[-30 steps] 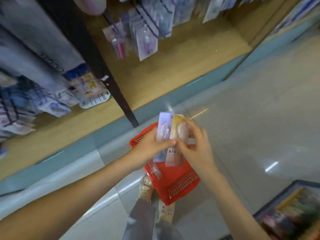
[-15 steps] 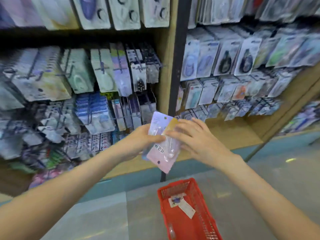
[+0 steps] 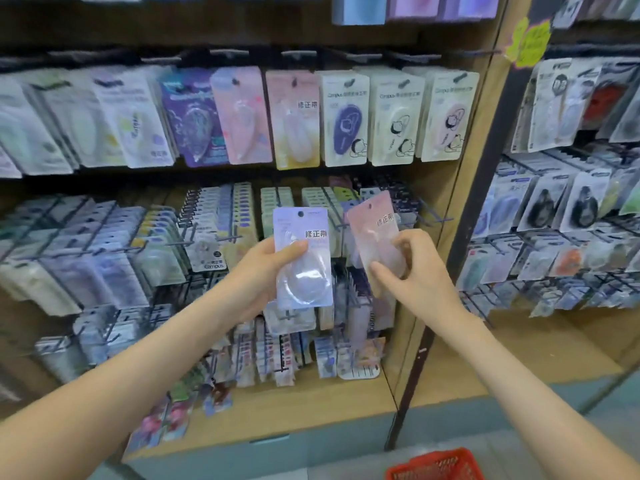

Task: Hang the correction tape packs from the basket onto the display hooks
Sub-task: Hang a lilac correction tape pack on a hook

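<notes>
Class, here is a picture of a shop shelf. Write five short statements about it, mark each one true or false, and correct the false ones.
1. The left hand holds a lilac pack. True.
2. The right hand is empty. False: it pinches a pink pack.
3. The red basket hangs from the left forearm. False: it shows at the bottom edge of the view, below the right forearm.
4. A hung pink pack in the top row bears the same lettering as the held pink one. True.
5. The two held packs overlap. False: a gap shows between them.
</notes>
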Demonstrator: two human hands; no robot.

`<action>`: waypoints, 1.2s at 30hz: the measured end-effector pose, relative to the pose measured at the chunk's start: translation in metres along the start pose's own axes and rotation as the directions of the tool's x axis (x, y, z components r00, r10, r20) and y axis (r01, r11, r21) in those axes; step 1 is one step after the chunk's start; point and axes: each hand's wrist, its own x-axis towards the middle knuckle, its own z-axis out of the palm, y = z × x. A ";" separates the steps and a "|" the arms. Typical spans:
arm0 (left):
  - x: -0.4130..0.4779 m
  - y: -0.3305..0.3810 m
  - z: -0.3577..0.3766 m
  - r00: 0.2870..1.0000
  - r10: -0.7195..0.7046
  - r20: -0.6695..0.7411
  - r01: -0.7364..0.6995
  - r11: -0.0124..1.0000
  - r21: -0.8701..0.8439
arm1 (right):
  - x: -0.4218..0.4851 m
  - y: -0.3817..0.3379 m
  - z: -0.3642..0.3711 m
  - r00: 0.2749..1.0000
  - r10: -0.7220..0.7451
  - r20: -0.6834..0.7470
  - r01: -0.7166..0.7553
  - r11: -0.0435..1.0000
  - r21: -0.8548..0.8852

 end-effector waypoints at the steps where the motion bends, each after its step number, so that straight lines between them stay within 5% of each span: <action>1: 0.002 0.006 -0.008 0.999 0.030 -0.018 -0.029 1.000 0.008 | 0.007 -0.010 0.005 0.999 0.004 -0.043 -0.003 1.000 0.023; 16: 0.046 0.088 -0.059 0.888 0.406 -0.218 -0.379 0.912 0.156 | 0.163 -0.088 0.028 0.991 -0.136 -0.019 0.134 0.988 -0.076; 25: 0.051 0.093 -0.063 0.875 0.420 -0.241 -0.367 0.900 0.233 | 0.179 -0.086 0.040 0.965 -0.253 -0.074 0.241 0.959 -0.148; 36: 0.079 0.106 -0.074 0.898 0.387 -0.207 -0.377 0.922 0.086 | 0.174 -0.102 0.049 0.962 -0.224 -0.156 0.190 0.959 -0.210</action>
